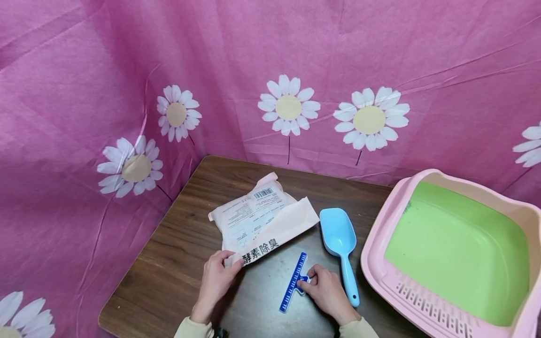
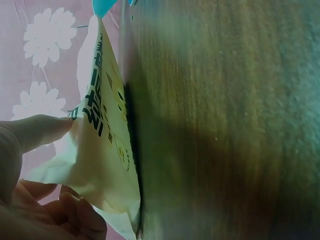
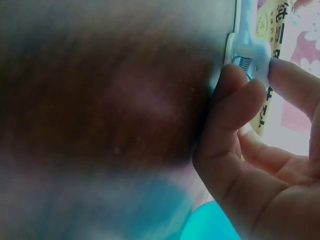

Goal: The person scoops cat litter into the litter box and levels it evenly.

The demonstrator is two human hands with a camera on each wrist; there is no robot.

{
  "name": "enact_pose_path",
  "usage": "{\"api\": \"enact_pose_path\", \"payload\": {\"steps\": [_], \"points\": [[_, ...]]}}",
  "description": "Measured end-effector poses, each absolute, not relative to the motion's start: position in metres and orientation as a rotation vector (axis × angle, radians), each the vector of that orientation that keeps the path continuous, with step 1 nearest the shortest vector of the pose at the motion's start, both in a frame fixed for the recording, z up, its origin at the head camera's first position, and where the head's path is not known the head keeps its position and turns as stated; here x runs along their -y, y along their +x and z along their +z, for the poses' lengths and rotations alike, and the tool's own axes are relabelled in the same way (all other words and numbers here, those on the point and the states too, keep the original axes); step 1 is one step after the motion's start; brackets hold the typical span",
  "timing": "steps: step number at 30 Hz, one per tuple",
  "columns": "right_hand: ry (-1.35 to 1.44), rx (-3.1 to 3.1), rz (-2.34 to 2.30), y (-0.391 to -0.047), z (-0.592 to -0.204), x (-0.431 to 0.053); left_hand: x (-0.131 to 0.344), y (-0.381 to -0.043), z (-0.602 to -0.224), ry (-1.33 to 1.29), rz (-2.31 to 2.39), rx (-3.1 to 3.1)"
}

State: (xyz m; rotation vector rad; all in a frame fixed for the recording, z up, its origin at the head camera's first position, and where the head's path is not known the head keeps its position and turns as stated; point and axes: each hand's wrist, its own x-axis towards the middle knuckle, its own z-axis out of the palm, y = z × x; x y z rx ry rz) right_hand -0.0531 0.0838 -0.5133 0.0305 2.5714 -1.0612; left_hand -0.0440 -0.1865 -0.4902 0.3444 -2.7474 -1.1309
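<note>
A pale pink printed bag [image 1: 270,202] lies on the table in the head view, its top edge folded over in a broad flap. My left hand [image 1: 216,280] pinches the flap's near left corner; in the left wrist view the thumb presses on the paper-like film [image 2: 107,160] with the other fingers behind it. To the right, my right hand [image 1: 328,290] holds a blue ruler-marked bag clip [image 1: 291,288] by its grip, between thumb and fingers. The clip's metal spring [image 3: 244,64] shows in the right wrist view. The clip lies low over the table, apart from the bag.
Beside my right hand is a light blue scoop [image 1: 339,232], handle toward me. A pink litter box [image 1: 374,234] with a green inside stands at the right. The brown wooden table [image 1: 169,249] meets a pink flowered curtain [image 1: 236,94] at the back and left.
</note>
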Motion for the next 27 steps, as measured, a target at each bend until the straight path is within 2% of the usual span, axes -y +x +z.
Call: {"api": "enact_pose_path", "payload": {"steps": [27], "points": [[0.017,-2.603,-1.057,-0.057,-0.504,-0.083,0.166,-0.051,-0.486,0.094,-0.987,2.643]]}}
